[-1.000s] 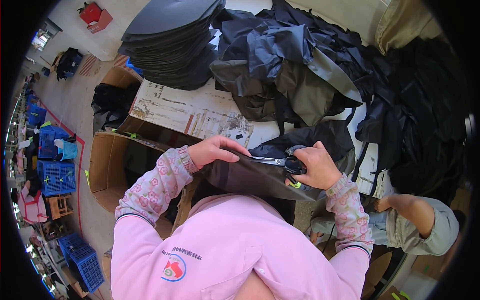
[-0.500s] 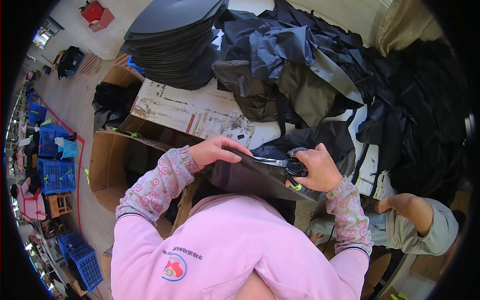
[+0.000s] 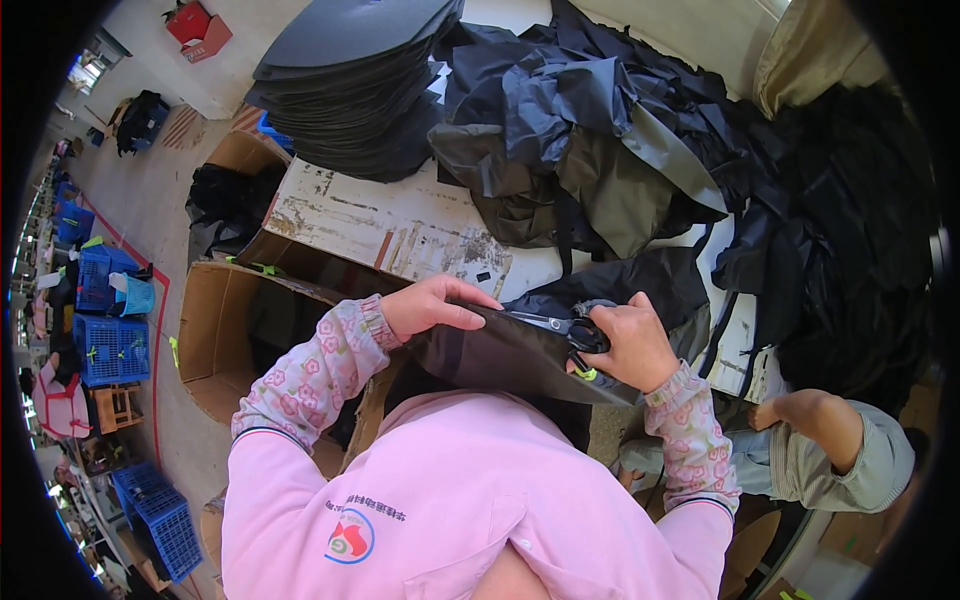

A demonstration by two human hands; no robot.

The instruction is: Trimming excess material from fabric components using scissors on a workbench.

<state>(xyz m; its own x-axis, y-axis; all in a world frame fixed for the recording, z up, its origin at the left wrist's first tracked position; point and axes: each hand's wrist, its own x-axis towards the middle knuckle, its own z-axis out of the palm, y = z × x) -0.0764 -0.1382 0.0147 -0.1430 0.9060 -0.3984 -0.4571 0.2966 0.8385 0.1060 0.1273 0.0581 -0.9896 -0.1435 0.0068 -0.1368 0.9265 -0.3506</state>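
My left hand (image 3: 437,304) pinches the upper edge of a dark, thin fabric piece (image 3: 500,352) between thumb and fingers. The fabric hangs over the table's near edge, in front of my body. In my right hand (image 3: 634,343) is a pair of scissors (image 3: 560,324) with black handles. Their metal blades point left along the fabric edge, with the tips close to my left fingertips. A yellow-green tag or strip (image 3: 583,370) hangs by the scissor handles. Whether the blades are parted is hard to make out.
Crumpled black fabric (image 3: 590,120) is heaped on the worn white table (image 3: 370,225). A stack of dark sheets (image 3: 345,90) stands far left. An open cardboard box (image 3: 215,340) sits left of the table. Another person's arm (image 3: 825,425) is close on the right.
My right hand and the scissors have shifted very slightly, and the yellow-green strip has swung a little left. My left hand keeps its hold on the fabric.
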